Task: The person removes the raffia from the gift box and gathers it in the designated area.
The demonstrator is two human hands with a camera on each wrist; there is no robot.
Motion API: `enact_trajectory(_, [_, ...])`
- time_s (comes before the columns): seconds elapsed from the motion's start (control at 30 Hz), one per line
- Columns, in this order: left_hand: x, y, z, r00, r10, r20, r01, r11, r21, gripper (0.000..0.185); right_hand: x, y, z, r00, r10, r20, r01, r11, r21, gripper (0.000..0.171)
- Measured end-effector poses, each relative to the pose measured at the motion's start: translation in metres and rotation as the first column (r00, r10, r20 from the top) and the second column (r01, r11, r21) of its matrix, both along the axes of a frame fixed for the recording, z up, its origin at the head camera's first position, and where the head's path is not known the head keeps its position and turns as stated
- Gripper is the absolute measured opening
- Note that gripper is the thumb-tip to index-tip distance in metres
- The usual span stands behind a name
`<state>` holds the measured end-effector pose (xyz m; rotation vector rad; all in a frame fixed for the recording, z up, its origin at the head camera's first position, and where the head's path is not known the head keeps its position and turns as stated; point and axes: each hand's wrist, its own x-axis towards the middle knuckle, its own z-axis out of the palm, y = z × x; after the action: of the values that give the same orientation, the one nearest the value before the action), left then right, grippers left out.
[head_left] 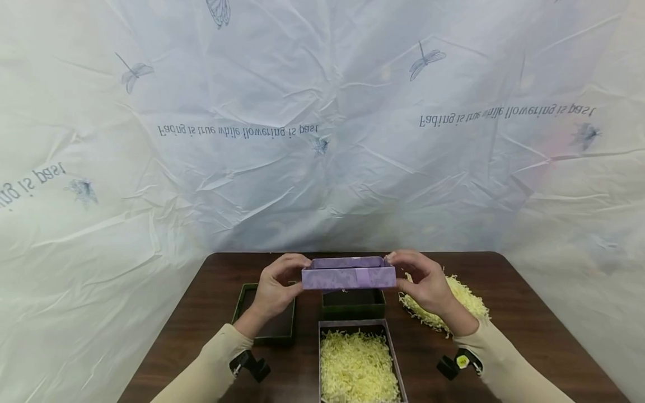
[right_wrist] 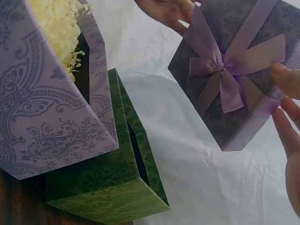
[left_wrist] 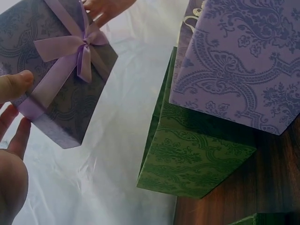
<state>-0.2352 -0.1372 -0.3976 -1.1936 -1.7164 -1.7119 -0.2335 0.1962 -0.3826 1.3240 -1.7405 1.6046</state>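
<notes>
— Two hands on one thing: what have you got at the middle of the head view?

— I've got the purple lid (head_left: 349,273) raised above the table (head_left: 529,336), just over the dark green box (head_left: 353,304). My left hand (head_left: 275,287) pinches its left end and my right hand (head_left: 425,282) pinches the right end, thumbs on the upper edge, fingers curled under. Both are closed on it.

— Which way up is it?

— Hollow side towards the head camera. The wrist views look at its top from underneath: the ribbon bow (right_wrist: 220,70) sits at centre right of the right wrist frame and in the upper left of the left wrist frame, with my thumb (left_wrist: 14,85) on the band.

— How will it handle?

— Light and stiff, I'd judge: wrapped card, shallow walls. The paper looks smooth, so a loose pinch could slip. I'd keep hold at the short end walls and stay off the bow, which would crush or pull askew.

— What's around it?

— Directly below in the frame, a purple box (head_left: 359,358) full of pale yellow shredded paper. A green lid (head_left: 266,313) lies at lower left of the lifted one, and a loose heap of shreds (head_left: 453,305) sits at the right, partly behind my right hand
</notes>
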Motion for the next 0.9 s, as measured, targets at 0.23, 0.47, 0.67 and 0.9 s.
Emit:
enact_trajectory(0.23, [0.002, 0.005, 0.008, 0.981, -0.010, -0.195, 0.008, 1.000, -0.012, 0.047, -0.006, -0.001, -0.001, 0.992, 0.102, -0.080, -0.105, 0.994, -0.034, 0.031])
enact_trajectory(0.47, [0.009, 0.009, 0.021, 0.934, 0.015, -0.356, -0.025, 0.999, -0.023, 0.043, -0.008, 0.001, 0.000, 0.981, 0.142, -0.133, -0.146, 0.989, -0.017, 0.027])
enact_trajectory(0.67, [-0.001, 0.008, 0.011, 0.891, 0.055, -0.450, -0.071, 0.997, -0.019, 0.034, -0.006, 0.000, 0.001, 0.972, 0.159, -0.176, -0.164, 0.986, -0.014, 0.024])
enact_trajectory(0.9, [0.000, 0.008, 0.016, 0.856, 0.089, -0.510, -0.109, 0.994, -0.009, 0.007, -0.007, 0.000, 0.004, 0.968, 0.139, -0.210, -0.139, 0.990, 0.013, 0.027])
